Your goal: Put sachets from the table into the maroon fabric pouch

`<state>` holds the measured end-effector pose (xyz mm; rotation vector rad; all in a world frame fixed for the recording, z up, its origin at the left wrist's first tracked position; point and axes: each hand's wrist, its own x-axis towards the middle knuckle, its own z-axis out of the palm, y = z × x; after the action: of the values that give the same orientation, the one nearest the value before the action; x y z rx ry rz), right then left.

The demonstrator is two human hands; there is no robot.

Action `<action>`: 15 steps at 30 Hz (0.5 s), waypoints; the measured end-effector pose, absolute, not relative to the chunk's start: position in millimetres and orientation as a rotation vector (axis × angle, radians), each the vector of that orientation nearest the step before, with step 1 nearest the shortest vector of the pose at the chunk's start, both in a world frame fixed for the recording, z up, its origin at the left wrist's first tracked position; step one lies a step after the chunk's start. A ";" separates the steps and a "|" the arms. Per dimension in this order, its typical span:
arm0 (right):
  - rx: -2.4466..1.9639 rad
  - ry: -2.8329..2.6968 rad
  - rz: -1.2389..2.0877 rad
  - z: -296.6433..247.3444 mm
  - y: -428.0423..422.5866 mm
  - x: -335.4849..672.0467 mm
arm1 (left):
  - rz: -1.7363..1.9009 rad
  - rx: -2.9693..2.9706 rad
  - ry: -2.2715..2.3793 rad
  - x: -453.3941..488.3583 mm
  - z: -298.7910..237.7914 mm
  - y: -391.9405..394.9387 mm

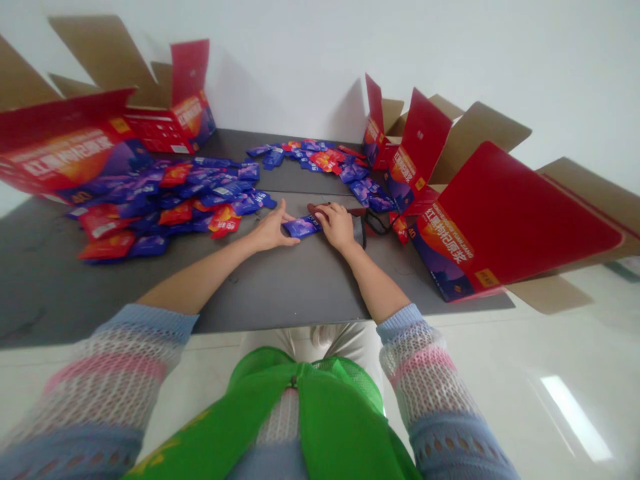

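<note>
A white wall (295,67) stands at the back; in front of it is a long grey table (225,293); on the right of the table are three red boxes (450,233) in a row, with their flaps up or out; on the left are two more red boxes, a big near box (75,150) and a far box (195,117), and their tops are open too; the person wears striped knit sleeves (125,360) and a green cloth (337,413) over the front.

A big heap of purple and red packets (210,190) lies on the left, near the left boxes; a thinner, curved line of packets (310,157) lies farther back and bends down beside the right boxes.

The left hand (270,230) is at the left end of one purple packet (301,227); its thumb and fingers are spread apart, one on each side of that end; the right hand (336,223) lies over the packet's other end and on a dark, flat thing (359,230); its fingers are bent and close together, but I cannot tell if they pinch; the one packet is between the two hands, near the middle of the table; a small black cord (379,223) curls just right of the dark thing.
</note>
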<state>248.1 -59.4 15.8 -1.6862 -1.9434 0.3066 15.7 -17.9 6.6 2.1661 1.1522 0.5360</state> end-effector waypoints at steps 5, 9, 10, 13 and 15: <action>-1.452 -2.111 0.305 16.3 -62.9 239.2 | 0.546 2.178 1.180 14.6 5.0 -17.3; -1.511 -2.241 0.312 20.0 -69.0 227.0 | 0.553 2.214 1.208 15.6 5.9 -18.3; -1.513 -2.255 0.314 21.1 -69.7 225.5 | 0.552 2.213 1.206 16.0 6.4 -18.7; -1.455 -2.312 0.347 25.6 -68.5 224.2 | 0.546 2.190 1.187 16.8 7.2 -19.9; -1.409 -2.356 0.386 30.0 -65.9 224.1 | 0.543 2.177 1.194 16.7 6.7 -20.1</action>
<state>224.1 -65.9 30.0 -1.4088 -2.3557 0.3857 16.7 -20.1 6.7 2.1766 1.1940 0.5432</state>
